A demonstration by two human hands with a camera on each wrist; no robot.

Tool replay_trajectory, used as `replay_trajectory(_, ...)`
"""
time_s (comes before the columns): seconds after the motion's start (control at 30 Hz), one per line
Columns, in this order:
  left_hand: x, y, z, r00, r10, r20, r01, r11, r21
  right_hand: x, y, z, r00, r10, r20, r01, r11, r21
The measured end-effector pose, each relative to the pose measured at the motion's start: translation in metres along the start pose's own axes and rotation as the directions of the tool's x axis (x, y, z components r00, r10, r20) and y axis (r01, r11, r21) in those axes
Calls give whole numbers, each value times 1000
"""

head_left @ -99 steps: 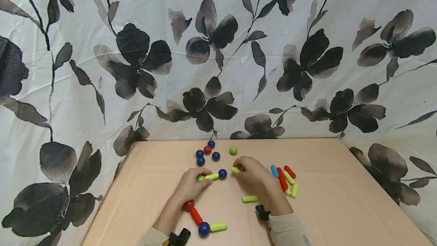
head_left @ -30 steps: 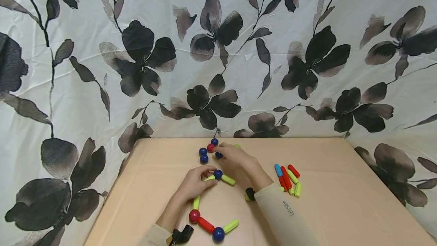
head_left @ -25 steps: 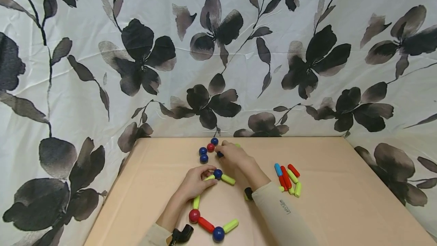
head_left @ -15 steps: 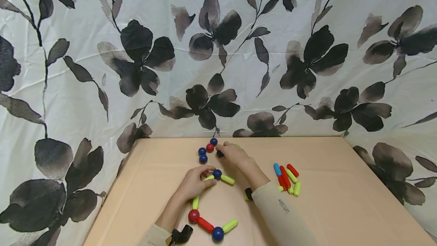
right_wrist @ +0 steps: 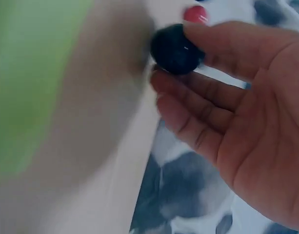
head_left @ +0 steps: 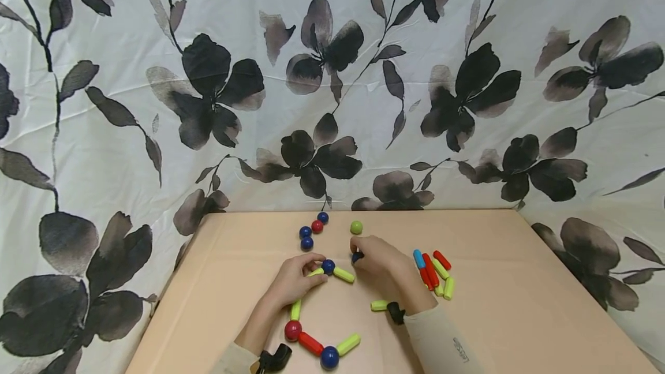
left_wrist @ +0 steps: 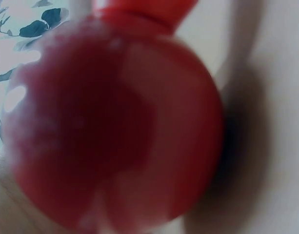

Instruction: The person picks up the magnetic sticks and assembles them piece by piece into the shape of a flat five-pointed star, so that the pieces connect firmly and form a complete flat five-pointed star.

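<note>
My right hand point(head_left: 384, 261) pinches a dark blue ball point(right_wrist: 176, 48) between thumb and fingertips, just right of the chain of balls and rods. My left hand point(head_left: 292, 279) grips that chain at a short green rod point(head_left: 316, 272), which runs to a blue ball point(head_left: 328, 266). From this ball a green rod point(head_left: 344, 275) points right. Below the left hand, a green rod point(head_left: 295, 310) leads to a red ball point(head_left: 293, 331), then a red rod point(head_left: 311, 344), a blue ball point(head_left: 329, 358) and a green rod point(head_left: 348, 344). The part under the left palm is hidden.
Loose blue balls point(head_left: 306, 243) and a red ball point(head_left: 317, 226) lie toward the board's far edge, a green ball point(head_left: 356, 227) to their right. Several rods point(head_left: 433, 273) in red, green and blue lie right. One green rod point(head_left: 379, 306) lies beside the right wrist.
My right hand first added a green rod to the chain's blue ball, then reached to the far balls, took a blue one and drew back toward the chain. The left hand stays on the chain.
</note>
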State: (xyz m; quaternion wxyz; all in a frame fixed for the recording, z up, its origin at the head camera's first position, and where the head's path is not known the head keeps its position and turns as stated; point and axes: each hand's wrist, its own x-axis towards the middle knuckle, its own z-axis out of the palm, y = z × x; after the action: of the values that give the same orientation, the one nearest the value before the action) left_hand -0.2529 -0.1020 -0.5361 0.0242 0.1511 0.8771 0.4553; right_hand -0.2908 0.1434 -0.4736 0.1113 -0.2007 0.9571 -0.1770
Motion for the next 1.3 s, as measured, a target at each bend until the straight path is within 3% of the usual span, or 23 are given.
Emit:
replay_trajectory(0.1, 0, 0, 1, 1000, 3, 0, -3, 1000, -4, -22, 7, -5, 1000, 8, -25, -6, 997, 76)
replay_trajectory(0.2, 1, 1, 1, 1000, 1, 0, -1, 1000, -5, -38, 8, -11, 999, -39, -5, 40, 986, 159)
replay_trajectory(0.33, 2, 1, 0, 1000, -2, 0, 2, 1000, -2, -48, 0, -16, 982, -139, 127, 94, 947, 309)
replay_trajectory(0.47, 2, 2, -1, 1000, -6, 2, 6, 1000, -7, -51, -8, -10, 954, -161, 253, 48, 915, 401)
replay_trajectory(0.6, 2, 2, -2, 1000, -8, 2, 8, 1000, -14, -50, -10, -3, 949, -128, 288, 23, 940, 341)
replay_trajectory(0.8, 1, 0, -2, 1000, -12, 6, 12, 1000, -10, -46, -6, -1, 971, -64, 229, 13, 975, 221)
replay_trajectory(1.13, 1, -2, -1, 1000, -13, 2, 13, 1000, -6, -35, 0, 7, 982, -87, 166, 48, 973, 227)
replay_trajectory(1.3, 0, -1, 0, 1000, -20, 1, 20, 1000, -7, -36, 3, 6, 969, -131, 210, 76, 966, 248)
